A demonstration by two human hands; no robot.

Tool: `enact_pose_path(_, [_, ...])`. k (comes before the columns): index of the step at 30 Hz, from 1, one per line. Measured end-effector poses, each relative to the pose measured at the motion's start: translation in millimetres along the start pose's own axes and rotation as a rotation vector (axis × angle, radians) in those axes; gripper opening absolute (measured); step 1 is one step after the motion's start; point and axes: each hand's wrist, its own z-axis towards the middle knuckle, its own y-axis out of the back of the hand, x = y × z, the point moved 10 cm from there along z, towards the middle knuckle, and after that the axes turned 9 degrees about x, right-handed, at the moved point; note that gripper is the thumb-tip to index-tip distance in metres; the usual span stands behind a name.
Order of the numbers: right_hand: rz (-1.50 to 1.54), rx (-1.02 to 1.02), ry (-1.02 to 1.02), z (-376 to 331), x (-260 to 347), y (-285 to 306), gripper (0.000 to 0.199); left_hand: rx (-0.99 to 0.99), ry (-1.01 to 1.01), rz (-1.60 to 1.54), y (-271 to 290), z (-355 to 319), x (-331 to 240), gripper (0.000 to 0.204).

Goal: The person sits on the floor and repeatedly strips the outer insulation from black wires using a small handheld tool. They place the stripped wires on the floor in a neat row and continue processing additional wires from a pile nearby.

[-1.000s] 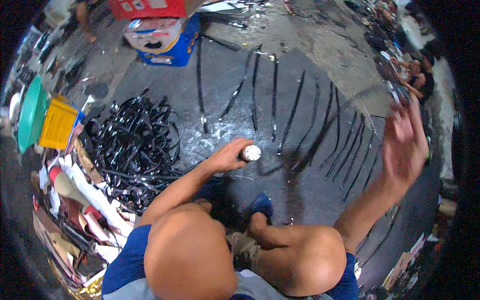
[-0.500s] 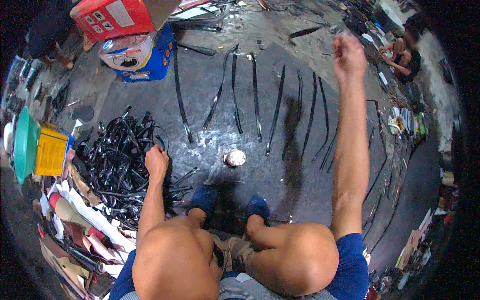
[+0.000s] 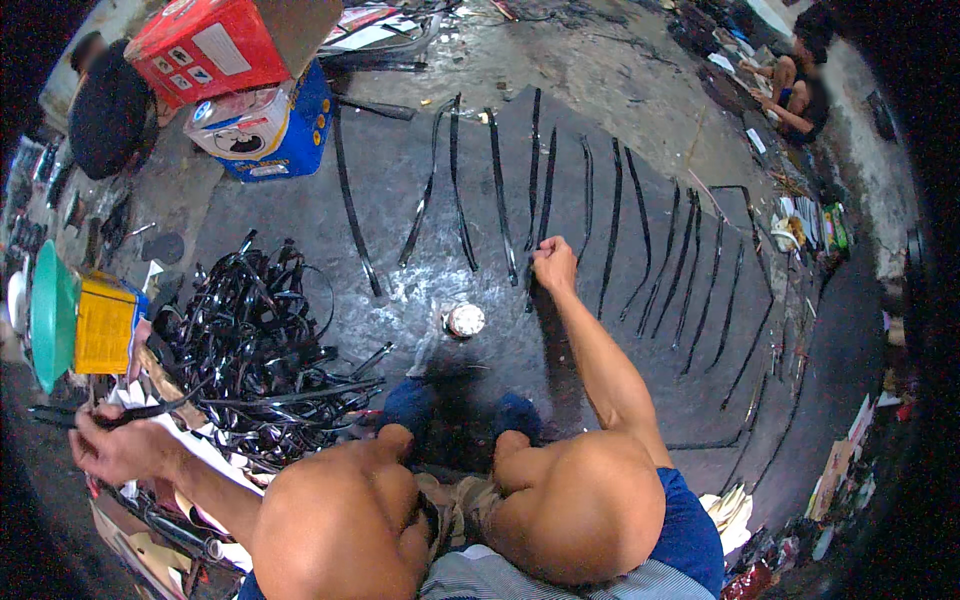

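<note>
My right hand (image 3: 555, 267) is closed in a pinch over the dark sheet on the floor, at the lower end of a glossy black strip (image 3: 535, 160). Another black strip lies close beside it, passing partly behind my fingers. Out to the far left, my left hand (image 3: 120, 445) is closed around a different black strip (image 3: 165, 406), whose two ends stick out past the fingers. Between that hand and my feet sits a tangled heap of black strips (image 3: 255, 330). Several more strips (image 3: 615, 220) lie spaced in a row across the sheet.
A small round can (image 3: 465, 320) stands ahead of my feet. Red (image 3: 215, 50) and blue boxes (image 3: 270, 125) are stacked at the back left. A green basin (image 3: 50, 315) leans by a yellow tin (image 3: 103, 325). Other people sit at the far right and far left.
My right hand has come down and inward from the upper right, and a strip now lies under it. My left hand has moved from the heap to the far left with a strip.
</note>
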Motion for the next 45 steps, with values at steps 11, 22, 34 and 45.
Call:
enact_pose_path(11, [-0.029, 0.383, 0.614, -172, 112, -63, 0.083, 2.024, 0.426, -0.793, -183, -318, -159, 0.027])
enact_pose_path(22, [0.727, 0.157, 0.335, -170, 102, -17, 0.062, 2.074, 1.132, -1.394, -188, -452, -187, 0.043])
enact_pose_path(34, [0.366, 0.070, 0.462, -192, 135, -6, 0.059, 2.061, 1.714, -1.793, -136, -434, -178, 0.077])
enact_pose_path(45, [1.591, 0.442, -0.501, -165, -6, -53, 0.039, 2.088, 0.019, -0.738, -163, -217, -160, 0.008])
